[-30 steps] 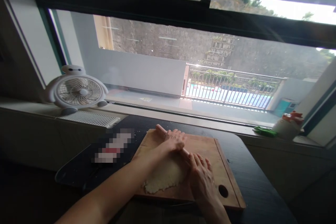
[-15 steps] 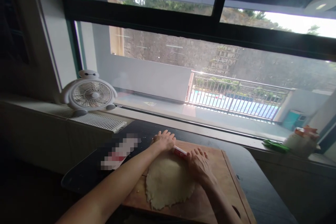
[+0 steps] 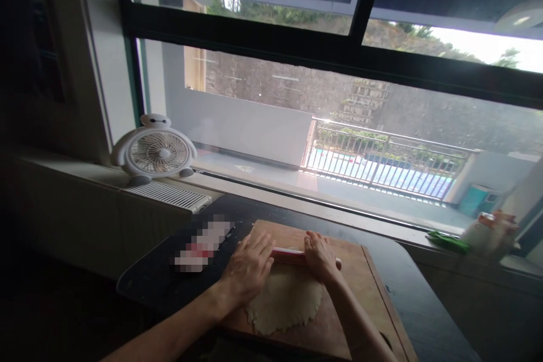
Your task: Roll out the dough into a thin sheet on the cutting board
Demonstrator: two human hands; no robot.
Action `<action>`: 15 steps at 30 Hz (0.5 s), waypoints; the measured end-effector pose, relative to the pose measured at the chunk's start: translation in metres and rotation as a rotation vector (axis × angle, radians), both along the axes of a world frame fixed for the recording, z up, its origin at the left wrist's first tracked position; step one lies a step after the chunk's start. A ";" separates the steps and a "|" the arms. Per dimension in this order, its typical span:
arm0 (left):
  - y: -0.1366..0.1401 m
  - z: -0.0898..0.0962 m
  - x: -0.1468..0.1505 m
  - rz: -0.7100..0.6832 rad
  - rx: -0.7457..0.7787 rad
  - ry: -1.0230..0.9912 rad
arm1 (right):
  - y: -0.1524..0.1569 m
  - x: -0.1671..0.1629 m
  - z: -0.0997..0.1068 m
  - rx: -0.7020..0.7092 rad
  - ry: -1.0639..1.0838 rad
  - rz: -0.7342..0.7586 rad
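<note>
A rolling pin [image 3: 289,256] with a red and white middle lies across the far part of a flat, ragged-edged sheet of dough [image 3: 285,304]. My left hand [image 3: 250,263] is over the pin's left end and hides it, its fingers pointing away from me. Around the right part of the pin my right hand [image 3: 319,254] is closed, with the wooden end sticking out beyond it. The dough rests on a wooden cutting board [image 3: 356,294], and my left hand and wrist cover its left edge.
Under the board is a dark table [image 3: 419,300]. A blurred-out packet [image 3: 206,246] lies to the left. A white fan [image 3: 159,151] stands on the radiator [image 3: 169,195] by the window. A green item [image 3: 447,240] and a pale bag [image 3: 487,235] sit on the right sill.
My left hand has moved nearer to me and left, uncovering more of the pin. The pin lies more level across the dough, and its right end now shows. The view has shifted slightly.
</note>
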State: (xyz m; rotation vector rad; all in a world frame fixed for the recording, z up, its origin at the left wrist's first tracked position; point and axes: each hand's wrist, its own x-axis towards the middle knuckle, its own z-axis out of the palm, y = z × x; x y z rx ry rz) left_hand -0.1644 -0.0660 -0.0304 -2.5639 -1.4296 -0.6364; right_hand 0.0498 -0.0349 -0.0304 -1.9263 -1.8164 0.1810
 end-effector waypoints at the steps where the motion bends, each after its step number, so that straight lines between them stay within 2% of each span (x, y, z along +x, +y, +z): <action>1: -0.003 0.001 -0.001 -0.005 0.002 -0.012 | 0.003 -0.001 0.001 -0.013 -0.010 -0.009; 3: 0.003 0.006 0.001 0.000 -0.014 -0.030 | 0.011 -0.006 0.001 0.000 -0.070 -0.017; 6: 0.038 0.013 0.009 0.131 -0.145 -0.041 | 0.028 -0.016 0.001 0.014 -0.157 -0.013; 7: 0.053 0.014 0.012 0.215 -0.220 -0.045 | 0.034 -0.019 0.001 -0.014 -0.166 -0.008; 10: 0.089 0.011 0.018 0.285 -0.270 -0.059 | 0.052 -0.023 0.002 -0.124 -0.173 -0.001; 12: 0.101 0.006 0.020 0.302 -0.256 -0.067 | 0.061 -0.024 0.003 -0.163 -0.186 0.002; 15: 0.100 0.001 0.021 0.305 -0.244 -0.062 | 0.063 -0.025 0.004 -0.169 -0.211 -0.003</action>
